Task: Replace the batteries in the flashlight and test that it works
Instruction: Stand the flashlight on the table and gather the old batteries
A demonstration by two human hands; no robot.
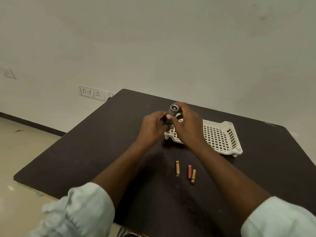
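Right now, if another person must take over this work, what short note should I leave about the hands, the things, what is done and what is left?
Hands: left hand grips the dark tail of the flashlight; right hand grips its head end. Both hold it above the table, over the near corner of the white tray.
Things: three batteries lie loose on the table near the person: one gold battery alone, a red battery and a second gold battery side by side.
Done: cannot tell whether the flashlight is open or which batteries are old.
Left: fit batteries, close it, test the light.
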